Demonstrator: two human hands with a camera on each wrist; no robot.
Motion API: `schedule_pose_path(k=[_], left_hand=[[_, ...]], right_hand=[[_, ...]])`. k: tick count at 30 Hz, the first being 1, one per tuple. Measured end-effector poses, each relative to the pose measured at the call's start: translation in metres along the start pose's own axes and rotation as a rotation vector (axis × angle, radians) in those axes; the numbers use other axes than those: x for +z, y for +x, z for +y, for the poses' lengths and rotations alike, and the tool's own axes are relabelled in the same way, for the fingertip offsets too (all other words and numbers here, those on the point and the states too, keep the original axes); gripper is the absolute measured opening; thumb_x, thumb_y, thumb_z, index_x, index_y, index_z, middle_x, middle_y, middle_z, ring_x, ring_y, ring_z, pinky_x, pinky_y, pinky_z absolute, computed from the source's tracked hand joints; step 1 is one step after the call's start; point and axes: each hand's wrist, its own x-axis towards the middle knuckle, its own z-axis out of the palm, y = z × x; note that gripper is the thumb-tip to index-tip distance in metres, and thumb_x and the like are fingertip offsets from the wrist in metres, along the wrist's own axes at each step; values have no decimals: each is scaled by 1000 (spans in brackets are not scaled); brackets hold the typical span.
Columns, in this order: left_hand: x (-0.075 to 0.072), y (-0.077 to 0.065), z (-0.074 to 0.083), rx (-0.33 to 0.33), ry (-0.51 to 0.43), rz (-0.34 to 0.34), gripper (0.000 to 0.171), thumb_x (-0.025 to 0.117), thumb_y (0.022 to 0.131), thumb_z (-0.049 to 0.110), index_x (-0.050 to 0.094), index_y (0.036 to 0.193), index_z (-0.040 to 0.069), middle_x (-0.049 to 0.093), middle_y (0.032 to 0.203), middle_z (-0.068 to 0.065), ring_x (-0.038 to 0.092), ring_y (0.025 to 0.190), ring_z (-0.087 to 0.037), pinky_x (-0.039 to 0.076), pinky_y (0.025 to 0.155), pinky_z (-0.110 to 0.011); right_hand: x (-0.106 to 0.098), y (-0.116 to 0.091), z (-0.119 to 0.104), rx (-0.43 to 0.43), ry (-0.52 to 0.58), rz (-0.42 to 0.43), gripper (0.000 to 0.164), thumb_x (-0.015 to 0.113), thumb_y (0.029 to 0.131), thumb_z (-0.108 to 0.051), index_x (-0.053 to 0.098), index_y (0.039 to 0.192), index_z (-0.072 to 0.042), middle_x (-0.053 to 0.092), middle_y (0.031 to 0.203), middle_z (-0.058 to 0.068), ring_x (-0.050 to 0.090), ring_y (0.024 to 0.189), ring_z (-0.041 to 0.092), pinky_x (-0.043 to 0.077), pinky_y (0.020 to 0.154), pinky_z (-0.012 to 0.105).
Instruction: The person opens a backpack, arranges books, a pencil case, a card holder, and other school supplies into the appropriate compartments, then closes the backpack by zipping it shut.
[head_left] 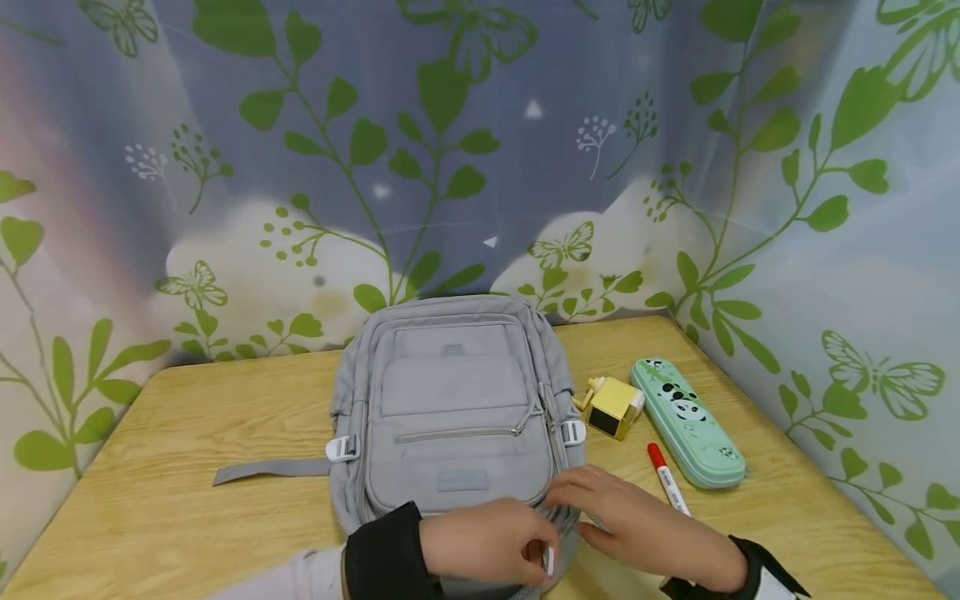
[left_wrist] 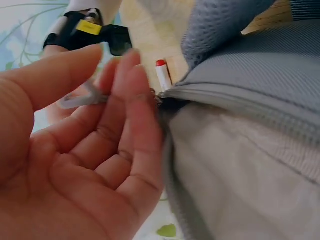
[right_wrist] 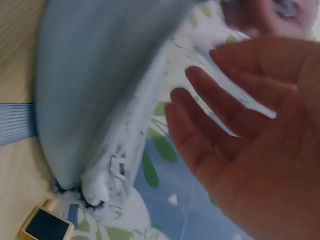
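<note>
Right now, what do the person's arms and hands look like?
The left hand and right hand are bare, with no gloves. The left wrist wears a wide black band, next to a pale grey sleeve. The right wrist has a black strap with a yellow patch, beside a whitish sleeve.

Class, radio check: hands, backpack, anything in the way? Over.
Left hand at zip pull, grip unclear; right hand nearby, holding nothing. Backpack partly unzipped. Marker and pencil case to the right, not blocking.
</note>
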Motion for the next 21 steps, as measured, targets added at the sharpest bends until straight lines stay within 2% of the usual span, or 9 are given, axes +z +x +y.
schedule_pose_path(k=[2, 5, 8, 11, 12, 14, 17, 19, 21], left_hand=[[0, -4, 1, 12, 42, -6, 11, 58, 86, 13, 63, 96, 10, 56, 76, 10, 49, 64, 5, 45, 62, -11], [2, -8, 3, 3, 82, 12, 14, 59, 86, 14, 65, 98, 9, 58, 77, 10, 48, 62, 5, 44, 61, -10], [5, -11, 4, -7, 178, 97, 13, 56, 88, 13, 67, 94, 11, 61, 78, 10, 48, 61, 6, 42, 61, -8], [9, -14, 4, -37, 256, 189, 14, 54, 88, 7, 67, 93, 12, 61, 74, 9, 47, 59, 5, 40, 59, -6], [11, -16, 4, -69, 267, 210, 14, 54, 88, 7, 64, 97, 13, 59, 70, 9, 46, 57, 3, 39, 56, -7], [14, -22, 4, -148, 228, 230, 21, 54, 88, 6, 56, 108, 13, 54, 64, 9, 44, 52, 1, 37, 50, -11], [15, -34, 4, -258, 195, 258, 24, 53, 88, 6, 52, 110, 15, 46, 57, 9, 40, 48, -3, 36, 46, -15], [13, -45, 3, -300, 175, 275, 21, 52, 87, 5, 58, 105, 14, 52, 62, 10, 41, 50, -3, 38, 49, -15], [10, -56, 0, -309, 174, 293, 20, 53, 85, 3, 65, 96, 15, 57, 69, 11, 44, 54, 0, 41, 54, -14]], right_hand=[[7, 2, 5, -79, -62, -41, 45, 71, 74, -6, 53, 114, -17, 48, 116, -4, 47, 104, 10, 45, 83, 24], [17, 6, 7, -126, -135, -70, 46, 76, 69, -17, 53, 110, -19, 47, 110, -5, 45, 96, 8, 42, 81, 20], [24, 10, 8, -127, -262, -49, 36, 77, 66, -22, 56, 95, -21, 46, 93, -10, 42, 82, 4, 39, 72, 17], [26, 13, 8, -109, -340, -44, 25, 76, 66, -22, 56, 81, -22, 41, 78, -13, 37, 71, 1, 34, 64, 14], [26, 14, 8, -106, -354, -47, 23, 76, 66, -21, 56, 78, -22, 40, 75, -14, 37, 70, 1, 33, 62, 14], [27, 15, 7, -91, -352, -67, 21, 75, 66, -20, 55, 74, -22, 40, 72, -14, 38, 68, 1, 33, 61, 13], [27, 16, 6, -67, -328, -102, 21, 75, 67, -18, 55, 72, -21, 43, 72, -15, 41, 69, 0, 35, 61, 12], [27, 16, 5, -51, -305, -129, 21, 74, 67, -17, 54, 71, -21, 44, 72, -15, 42, 69, 0, 36, 61, 12], [27, 17, 5, -37, -281, -146, 21, 74, 68, -16, 54, 71, -21, 45, 72, -15, 43, 69, 0, 36, 61, 12]])
